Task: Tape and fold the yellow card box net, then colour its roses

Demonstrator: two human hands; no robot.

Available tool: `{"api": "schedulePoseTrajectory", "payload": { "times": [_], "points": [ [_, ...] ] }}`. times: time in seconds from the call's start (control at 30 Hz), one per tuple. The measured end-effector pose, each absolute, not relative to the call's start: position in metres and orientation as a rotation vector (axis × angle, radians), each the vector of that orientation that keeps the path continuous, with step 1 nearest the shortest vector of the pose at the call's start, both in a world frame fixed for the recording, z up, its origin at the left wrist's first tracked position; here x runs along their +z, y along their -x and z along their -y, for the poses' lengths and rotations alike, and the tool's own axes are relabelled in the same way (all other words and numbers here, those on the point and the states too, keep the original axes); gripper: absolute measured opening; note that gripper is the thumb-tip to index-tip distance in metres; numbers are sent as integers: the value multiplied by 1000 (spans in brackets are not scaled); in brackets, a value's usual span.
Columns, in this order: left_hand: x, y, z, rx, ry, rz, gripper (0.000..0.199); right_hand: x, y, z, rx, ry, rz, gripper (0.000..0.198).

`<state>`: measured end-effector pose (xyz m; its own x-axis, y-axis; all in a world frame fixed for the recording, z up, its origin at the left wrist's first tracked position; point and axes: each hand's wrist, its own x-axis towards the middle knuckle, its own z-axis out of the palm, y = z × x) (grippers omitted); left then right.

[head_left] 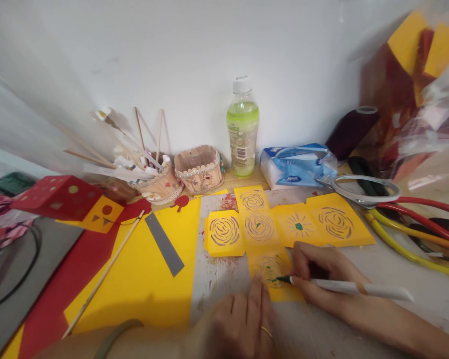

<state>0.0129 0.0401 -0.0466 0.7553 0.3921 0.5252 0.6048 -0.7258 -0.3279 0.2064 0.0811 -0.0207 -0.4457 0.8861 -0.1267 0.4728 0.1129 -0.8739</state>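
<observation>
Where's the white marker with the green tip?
In the head view, the white green-tipped marker is low, right of centre, in the right hand, its tip at the yellow paper cutout.

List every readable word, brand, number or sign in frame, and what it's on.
No text is legible.
Clear plastic bottle with green liquid: small label print and a barcode, too blurred to read.
Its white cap: dark marks on top, unreadable.
Blue-and-white soft plastic pack: pale lettering in a dark blue oval, too blurred.
White-barrelled green-tipped marker: no lettering discernible.
</observation>
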Motion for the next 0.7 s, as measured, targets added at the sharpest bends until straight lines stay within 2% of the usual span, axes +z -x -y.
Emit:
{"api": "schedulePoseTrajectory", "payload": {
  "times": [0.4, 0.7],
  "points": [
    [-45, -13, -42, -606, 2446, 733, 17, -22, -207, -81, 1276, 1289, 1918, 25],
    [-46, -15, -39, -628, 2433, 819, 17, -12, -209, -91, 988, 1421, 1726, 30]
  ]
}}
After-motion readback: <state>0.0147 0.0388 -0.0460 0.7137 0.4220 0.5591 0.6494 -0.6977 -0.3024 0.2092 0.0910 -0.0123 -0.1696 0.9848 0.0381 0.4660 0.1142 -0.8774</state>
